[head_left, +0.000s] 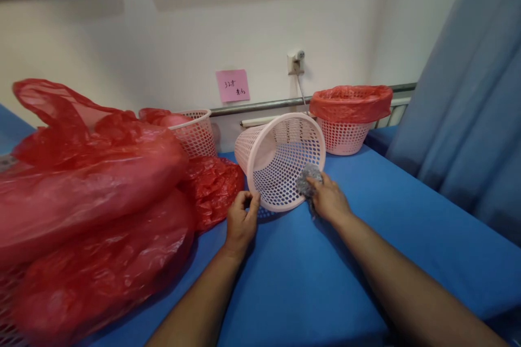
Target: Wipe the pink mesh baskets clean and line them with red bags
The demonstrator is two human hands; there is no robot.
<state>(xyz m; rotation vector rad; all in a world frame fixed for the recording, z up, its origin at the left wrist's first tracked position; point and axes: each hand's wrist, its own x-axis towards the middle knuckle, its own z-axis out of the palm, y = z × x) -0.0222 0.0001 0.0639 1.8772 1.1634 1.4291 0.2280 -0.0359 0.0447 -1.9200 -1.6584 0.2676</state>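
Note:
A pale pink perforated plastic basket point(260, 143) lies tipped on its side on the blue-covered table point(285, 276), its mouth facing me. My left hand point(241, 222) pinches the rim at the lower left. My right hand point(328, 198) is closed on a grey cloth point(308, 179), which it presses against the inside of the rim at the lower right. Part of the cloth hangs below the rim. The fingertips of my right hand are partly sunk in the cloth.
Red plastic bags point(93, 195) heap up on the left. Behind them stands another pink basket point(199, 133). A basket lined with a red bag point(350, 105) stands at the back right. A metal rail point(260, 105), a wall socket point(296, 63) and a blue curtain point(468, 97) border the table.

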